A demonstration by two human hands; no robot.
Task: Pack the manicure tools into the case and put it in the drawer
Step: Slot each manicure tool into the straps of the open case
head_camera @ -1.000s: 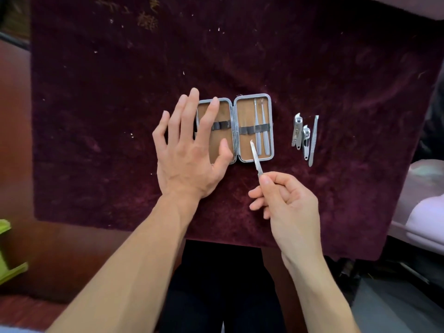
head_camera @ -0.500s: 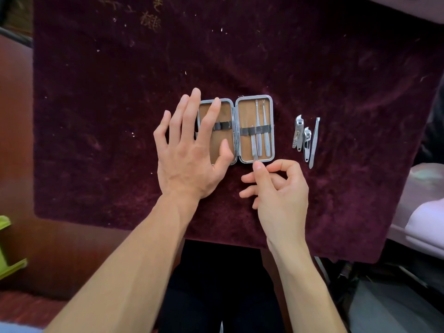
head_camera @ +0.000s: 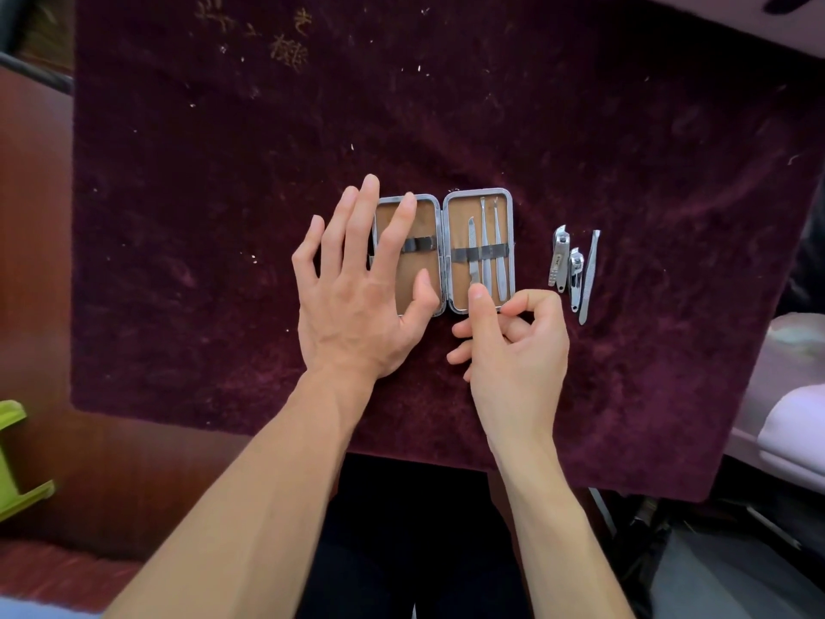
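Observation:
An open tan manicure case (head_camera: 460, 212) with a metal rim lies on a dark red velvet cloth (head_camera: 446, 105). My left hand (head_camera: 357, 301) lies flat on its left half, fingers spread over the elastic strap. In the right half, two slim tools (head_camera: 491, 234) sit under the strap. Beside them a nail file (head_camera: 472, 243) is partly under the strap; my right hand (head_camera: 513, 355) holds its lower end with the thumb on it and the fingers curled. Two nail clippers (head_camera: 567, 265) and a slim pointed tool (head_camera: 590, 274) lie on the cloth right of the case.
The cloth covers a brown wooden table (head_camera: 35, 261). A green plastic object (head_camera: 13, 457) pokes in at the left edge. A pale cushion (head_camera: 794, 431) sits at the right. No drawer is in view.
My right hand brought the nail file from below the case up into the right half and slid it under the strap. My left hand stayed flat on the left half.

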